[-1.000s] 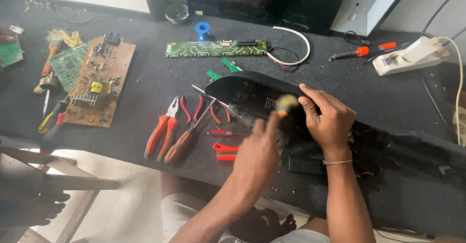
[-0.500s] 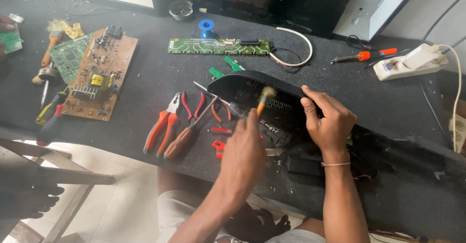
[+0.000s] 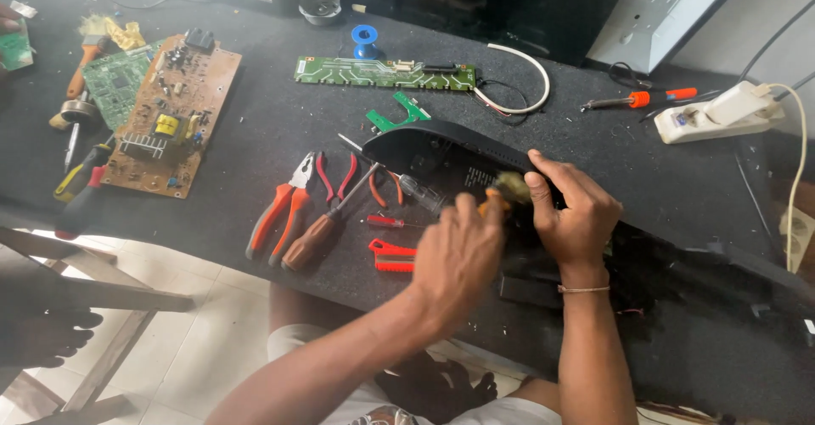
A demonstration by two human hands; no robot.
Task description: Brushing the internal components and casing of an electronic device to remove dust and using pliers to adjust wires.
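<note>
My left hand (image 3: 456, 255) grips a small brush (image 3: 507, 189) with an orange handle and pale bristles, its tip blurred over the inside of a black plastic back cover (image 3: 424, 149). My right hand (image 3: 573, 213) presses down on the cover's upper edge, fingers curled over the rim, right beside the bristles. The cover lies open side up on the black work table (image 3: 255, 128) in front of me.
Orange-handled pliers (image 3: 280, 208), red-handled cutters (image 3: 335, 174) and a brown-handled screwdriver (image 3: 318, 234) lie left of the cover. A brown circuit board (image 3: 170, 115), a long green board (image 3: 382, 73), a white power strip (image 3: 722, 112) and a wooden stool (image 3: 76, 289) surround it.
My left hand has swept the brush back and forth across the cover, from right to left and now right again. My right hand stays on the cover's edge.
</note>
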